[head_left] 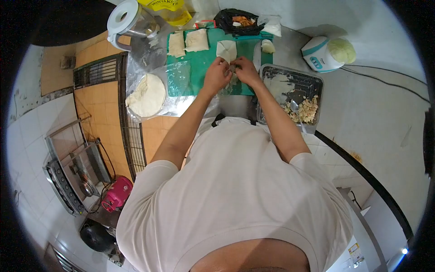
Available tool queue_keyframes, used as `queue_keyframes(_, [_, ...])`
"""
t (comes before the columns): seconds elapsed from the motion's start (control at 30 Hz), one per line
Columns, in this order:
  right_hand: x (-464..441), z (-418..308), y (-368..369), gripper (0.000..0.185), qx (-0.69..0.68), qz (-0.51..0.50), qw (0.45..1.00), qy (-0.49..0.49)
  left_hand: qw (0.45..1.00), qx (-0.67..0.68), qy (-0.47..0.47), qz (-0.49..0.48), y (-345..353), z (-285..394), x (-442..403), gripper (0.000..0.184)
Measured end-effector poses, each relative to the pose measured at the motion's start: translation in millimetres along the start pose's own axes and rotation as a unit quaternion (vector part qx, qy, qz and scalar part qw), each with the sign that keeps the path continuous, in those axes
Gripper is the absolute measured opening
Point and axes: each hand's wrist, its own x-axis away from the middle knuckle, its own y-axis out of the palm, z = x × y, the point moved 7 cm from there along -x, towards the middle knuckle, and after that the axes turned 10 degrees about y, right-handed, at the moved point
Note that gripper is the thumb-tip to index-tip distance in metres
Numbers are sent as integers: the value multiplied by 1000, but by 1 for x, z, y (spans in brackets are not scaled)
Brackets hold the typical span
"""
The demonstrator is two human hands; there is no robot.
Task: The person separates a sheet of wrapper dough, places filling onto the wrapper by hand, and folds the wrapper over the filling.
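Note:
My left hand (218,75) and my right hand (245,71) meet over the green cutting board (195,81). Their curled fingertips pinch the near end of a pale, partly folded dough wrapper (226,49); the pinched part is mostly hidden. Two folded dough parcels, one on the left (176,44) and one beside it (196,41), lie farther back on the board. Left of the board, a stack of round dough sheets (147,96) rests on plastic. To the right, a metal tray (321,86) contains crumbly filling (309,109) and a spoon (295,109).
A blender jug (131,20) and yellow oil pouch (170,10) stand at the back left. Behind the board is a black bag (222,22) with orange-red food. A white kitchen scale (316,54) holds a cabbage (341,50) at right. A knife blade (257,54) lies right of my hands.

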Motion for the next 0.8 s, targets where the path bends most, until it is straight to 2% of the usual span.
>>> queue_keyframes(0.1, [1, 2, -4, 25, -24, 0, 1000, 14, 995, -85, 47, -18, 2, 10, 1, 20])
queue_keyframes(0.23, [-3, 11, -5, 30, -71, -4, 997, 44, 992, -98, 69, -28, 0, 20, 2, 18])
queue_keyframes(0.33, [-6, 15, -5, 29, -50, -6, 997, 60, 989, -117, 79, -40, 1, 25, 2, 15])
queue_keyframes(0.43, [-6, 16, -9, 25, -66, 44, 995, 53, 983, -135, 103, -71, 9, 18, 5, 16])
queue_keyframes(0.6, [-11, 8, -12, 36, -10, 84, 994, 65, 971, -168, 128, -113, 14, 16, 12, 21])
queue_keyframes(0.7, [-21, 10, -7, 42, 16, 92, 991, 92, 966, -179, 163, -93, 7, 23, 16, 17])
queue_keyframes(0.8, [-27, 12, -5, 44, 29, 87, 992, 87, 966, -162, 169, -112, 7, 18, 20, 27])
